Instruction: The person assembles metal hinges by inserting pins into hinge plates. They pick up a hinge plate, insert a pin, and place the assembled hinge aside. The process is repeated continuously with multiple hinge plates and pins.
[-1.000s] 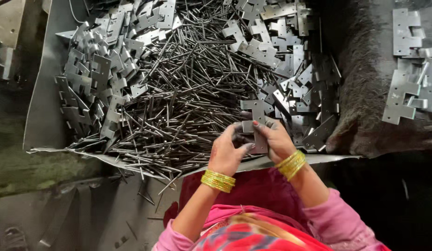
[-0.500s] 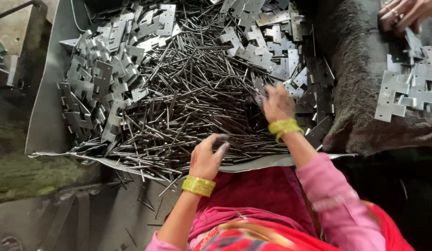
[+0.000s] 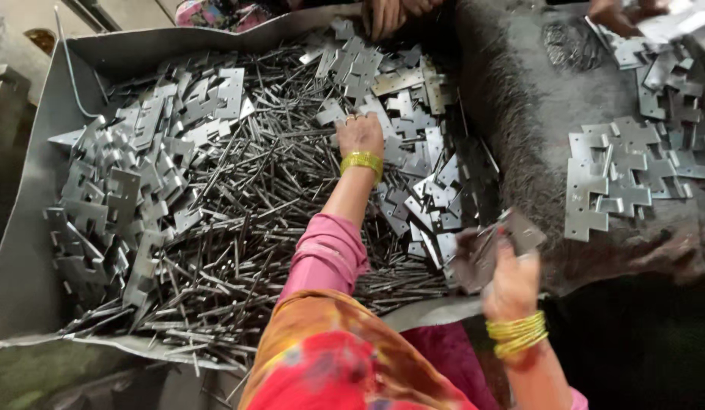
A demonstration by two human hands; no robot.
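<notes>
Nearest the camera, the right hand [image 3: 512,285] is lifting a flat metal plate [image 3: 495,247] over the near edge of the tray [image 3: 34,228], fingers closed around its lower edge; the picture is blurred here, so it may be two plates stacked rather than one. Yellow bangles [image 3: 517,334] are sitting on that wrist.

Further in, the left hand [image 3: 360,135] is reaching out on a pink sleeve [image 3: 326,254] and resting palm-down at the edge of the pile of thin metal pins [image 3: 246,220], where the plates begin. Its fingers are curled down into the pieces, but I cannot tell whether they are pinching anything.

The plates look stiff, thin and light one at a time, with cut notches and sharp corners (a snag for fingertips), so a hold across the flat faces by the straight edges looks safest. The pins are probably slick and apt to roll, easier gathered as a bunch.

Beyond, loose notched plates [image 3: 132,182] are banking up along the tray's left and far sides. To the right, more plates [image 3: 610,178] are lying on a dark cloth [image 3: 512,99]. At the far edge, another person's hand [image 3: 387,15] is dipping into the tray.
</notes>
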